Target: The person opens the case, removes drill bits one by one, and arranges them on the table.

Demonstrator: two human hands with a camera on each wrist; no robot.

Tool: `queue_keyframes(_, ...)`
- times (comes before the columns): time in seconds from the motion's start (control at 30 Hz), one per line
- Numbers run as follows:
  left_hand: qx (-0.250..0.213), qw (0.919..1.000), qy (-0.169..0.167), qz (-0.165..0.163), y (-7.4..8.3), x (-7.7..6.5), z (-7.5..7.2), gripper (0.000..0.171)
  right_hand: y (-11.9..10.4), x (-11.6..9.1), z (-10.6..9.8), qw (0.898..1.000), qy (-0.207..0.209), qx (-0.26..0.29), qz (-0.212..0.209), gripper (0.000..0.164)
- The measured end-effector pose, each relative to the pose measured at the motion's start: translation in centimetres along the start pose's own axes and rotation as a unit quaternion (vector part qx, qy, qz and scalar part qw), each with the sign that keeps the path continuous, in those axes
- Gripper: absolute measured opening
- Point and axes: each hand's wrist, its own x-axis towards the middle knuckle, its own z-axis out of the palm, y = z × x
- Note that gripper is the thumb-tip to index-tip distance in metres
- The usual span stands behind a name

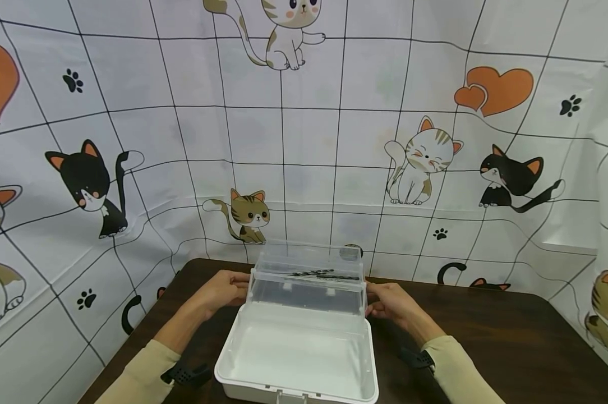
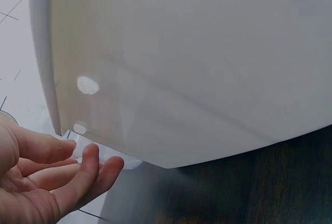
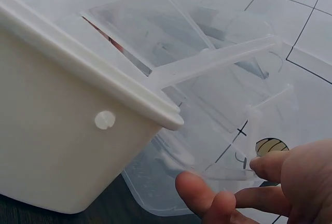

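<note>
Left hand [image 1: 228, 289] and right hand [image 1: 392, 303] stand either side of a clear top [image 1: 309, 258]. On my left wrist feed, the left fingers are half curled beside a corner of the white box [image 1: 299, 348]; I can't tell whether they grip anything. On the other wrist feed, I see the right hand pinch an edge of the clear top, just past the box's corner. Whether that edge is lid or tray, I can't make out.

From the head camera I have the box between the two forearms, on the dark table [image 1: 486, 336], its clear top raised at the far end and its white floor showing nearer me. Slim dark bits [image 1: 311, 272] lie in the clear part, at least one of them spiral. I also see a round white peg [image 3: 105, 120] on the box's side wall.

Both sleeves [image 1: 142, 373] are pale yellow, with a black band [image 1: 185, 375] at each wrist. Behind the table hangs a cat-print sheet [image 1: 309, 134] with black grid lines.
</note>
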Motion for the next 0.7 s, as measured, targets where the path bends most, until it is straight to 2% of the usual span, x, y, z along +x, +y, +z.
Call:
queue_keyframes(0.33, 0.012, 0.9995, -0.030, -0.002, 0.17, -0.36, -0.06, 0.046, 0.69, -0.08, 0.10, 1.000, 0.015, 0.006, 0.011, 0.041)
queue_keyframes(0.7, 0.031, 0.9986, -0.042, -0.001, 0.41, -0.38, 0.11, 0.047, 0.83, 0.04, 0.03, 1.000, 0.025, -0.001, 0.010, 0.043)
